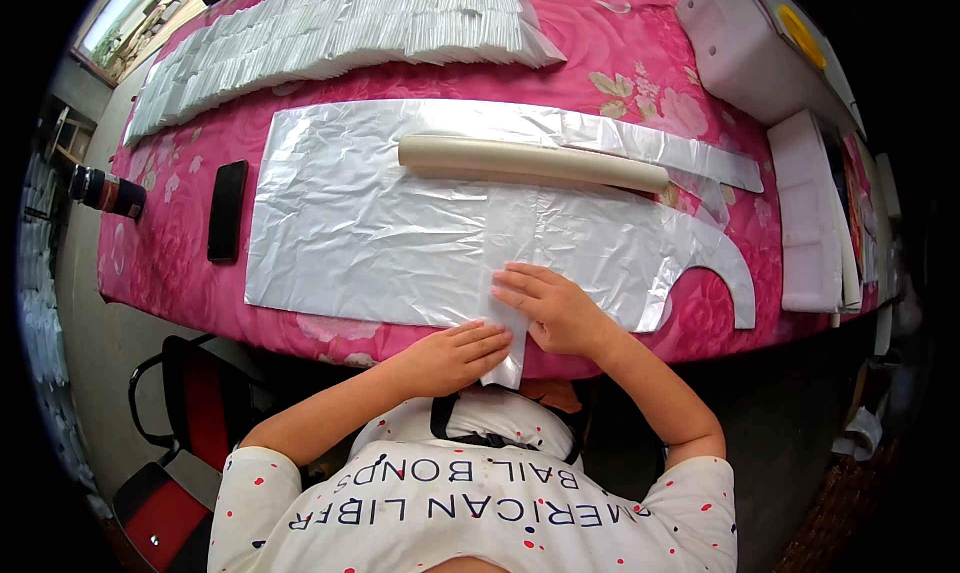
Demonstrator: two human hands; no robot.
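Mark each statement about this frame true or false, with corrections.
1. Both hands press a folded plastic strip at the table's near edge. True; left hand, right hand.
2. A cream roll lies on the plastic sheet. True.
3. The black phone lies on the sheet. False; it lies on the pink cloth, left of the sheet.
4. The right hand holds the roll. False; the roll lies untouched, farther up the table.
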